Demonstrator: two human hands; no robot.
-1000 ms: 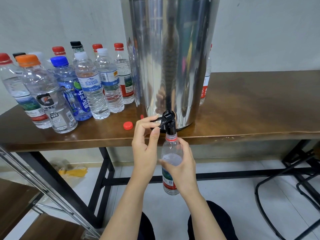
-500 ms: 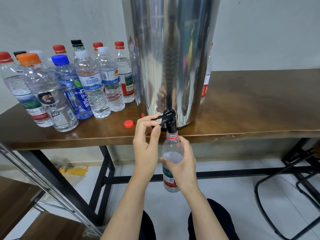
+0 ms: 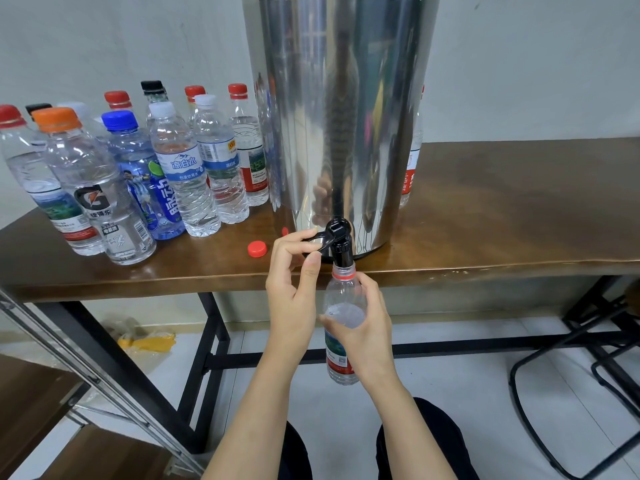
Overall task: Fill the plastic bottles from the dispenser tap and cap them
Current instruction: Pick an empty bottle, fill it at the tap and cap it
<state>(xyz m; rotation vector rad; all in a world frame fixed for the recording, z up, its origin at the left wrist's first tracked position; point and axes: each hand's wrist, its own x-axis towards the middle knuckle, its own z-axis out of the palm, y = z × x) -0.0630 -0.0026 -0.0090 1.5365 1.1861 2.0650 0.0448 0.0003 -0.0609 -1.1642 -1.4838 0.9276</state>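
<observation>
Water has crept higher in the bottle, gripped under the tap by the right hand; left hand keeps pinching the lever, so nearly time to cap

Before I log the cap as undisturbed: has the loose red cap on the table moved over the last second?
No. The loose red cap sits in the same spot left of the dispenser base, beside the bottles.

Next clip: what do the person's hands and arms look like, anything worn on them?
Both the left hand and the right hand are bare: no gloves, rings, watch or bracelet visible. Both forearms are uncovered down to the bottom edge of the picture, with no sleeve showing. Fingernails look short and unpainted.
</observation>
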